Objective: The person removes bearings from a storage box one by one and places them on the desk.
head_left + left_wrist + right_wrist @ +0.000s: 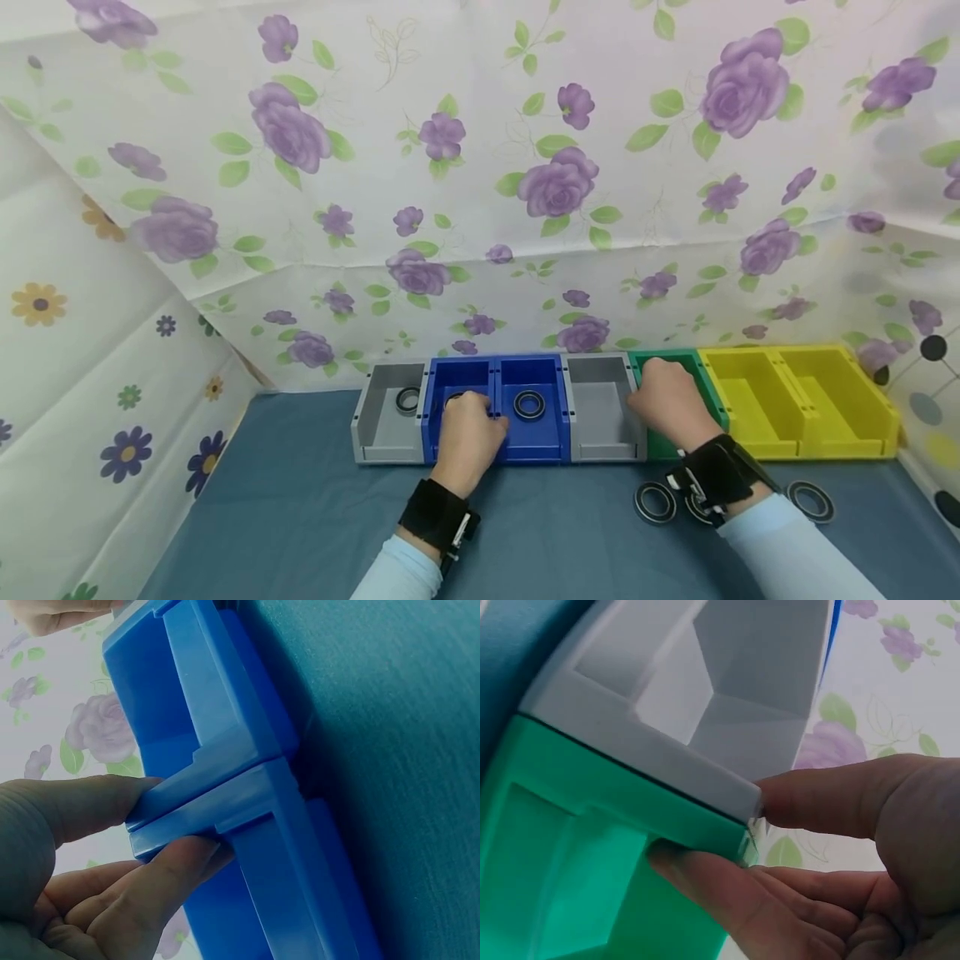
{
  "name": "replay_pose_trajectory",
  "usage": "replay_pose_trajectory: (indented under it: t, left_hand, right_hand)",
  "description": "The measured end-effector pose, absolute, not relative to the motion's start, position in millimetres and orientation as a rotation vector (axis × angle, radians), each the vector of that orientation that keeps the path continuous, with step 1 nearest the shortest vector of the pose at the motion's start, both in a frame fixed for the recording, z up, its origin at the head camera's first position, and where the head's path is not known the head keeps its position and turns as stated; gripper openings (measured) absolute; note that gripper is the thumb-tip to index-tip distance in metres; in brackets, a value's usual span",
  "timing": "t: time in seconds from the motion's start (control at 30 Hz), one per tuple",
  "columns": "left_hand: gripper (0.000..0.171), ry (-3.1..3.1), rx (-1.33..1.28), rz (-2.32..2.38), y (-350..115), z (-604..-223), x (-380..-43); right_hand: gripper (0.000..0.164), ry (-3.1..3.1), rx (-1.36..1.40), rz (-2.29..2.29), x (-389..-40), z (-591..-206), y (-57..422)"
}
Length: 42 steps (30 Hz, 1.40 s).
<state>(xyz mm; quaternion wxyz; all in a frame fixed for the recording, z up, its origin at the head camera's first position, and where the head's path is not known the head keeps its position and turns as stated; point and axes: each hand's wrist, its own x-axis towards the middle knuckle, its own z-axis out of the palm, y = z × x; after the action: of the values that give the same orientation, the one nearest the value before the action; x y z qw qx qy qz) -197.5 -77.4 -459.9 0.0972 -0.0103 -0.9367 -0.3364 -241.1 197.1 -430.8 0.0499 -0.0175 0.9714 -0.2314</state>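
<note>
A row of plastic bins stands on the cloth. My left hand (pixel 468 437) pinches the adjoining side walls of the two blue bins (pixel 210 802), thumb in one bin and fingers in the other. Across the meeting walls of a grey bin (pixel 667 761) and a green bin (pixel 592 795), my right hand (pixel 671 404) has a similar pinch. The right blue bin holds a ring-shaped bearing (pixel 517 406); a bearing in the left blue bin is mostly hidden by my left hand. Another bearing (pixel 399 402) lies in the leftmost grey bin (pixel 367 433).
Two yellow bins (pixel 847 447) end the row at the right. In front of the row, several bearings (pixel 638 502) lie on the blue-green cloth (pixel 300 500), one partly under my right wrist. A flowered sheet (pixel 480 208) hangs behind the bins.
</note>
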Motion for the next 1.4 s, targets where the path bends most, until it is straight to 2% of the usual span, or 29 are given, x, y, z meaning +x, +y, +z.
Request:
replay_pose_trajectory:
  t: [0.2, 0.4, 0.5, 0.53, 0.63, 0.7, 0.93, 1.07, 1.27, 1.4]
  left_hand:
    - [0.016, -2.778, -0.047, -0.95, -76.3, -460.4, -195.8]
    - [0.031, -2.824, -0.078, -0.865, -74.9, -460.0, -195.0]
    - [0.021, -2.825, -0.075, -0.733, -73.0, -456.4, -193.8]
    - [0.023, -2.811, -0.07, -0.683, -71.8, -454.1, -193.3]
    - [0.053, -2.744, -0.089, -0.576, -65.3, -446.9, -192.7]
    - [0.064, -2.703, -0.172, -0.533, -58.5, -442.5, -193.2]
    - [0.061, -2.731, -0.477, -0.376, -31.2, -450.7, -199.7]
    - [0.063, -2.863, -0.498, -0.228, -21.2, -464.3, -204.1]
    - [0.055, -2.995, -0.507, -0.057, -11.5, -477.0, -211.0]
    - [0.06, -3.066, -0.442, -0.083, -10.6, -483.0, -217.2]
  right_hand:
    - [0.024, 2.912, -0.014, -0.699, -244.1, -426.5, 192.9]
    - [0.017, 2.901, 0.022, -0.669, -245.6, -425.0, 190.8]
    - [0.015, 2.891, 0.026, -0.677, -248.7, -425.0, 189.5]
    - [0.015, 2.889, 0.019, -0.683, -249.6, -424.5, 188.6]
    - [0.014, 2.883, 0.003, -0.689, -252.2, -423.0, 186.8]
    - [0.014, 2.878, 0.006, -0.672, -253.1, -422.1, 187.0]
    - [0.015, 2.838, 0.072, -0.613, -251.3, -422.8, 194.0]
    - [0.013, 2.837, 0.059, -0.621, -250.1, -422.9, 196.6]
    - [0.013, 2.835, 0.052, -0.603, -250.2, -422.0, 196.1]
    - [0.01, 2.819, 0.061, -0.601, -251.6, -423.1, 191.2]
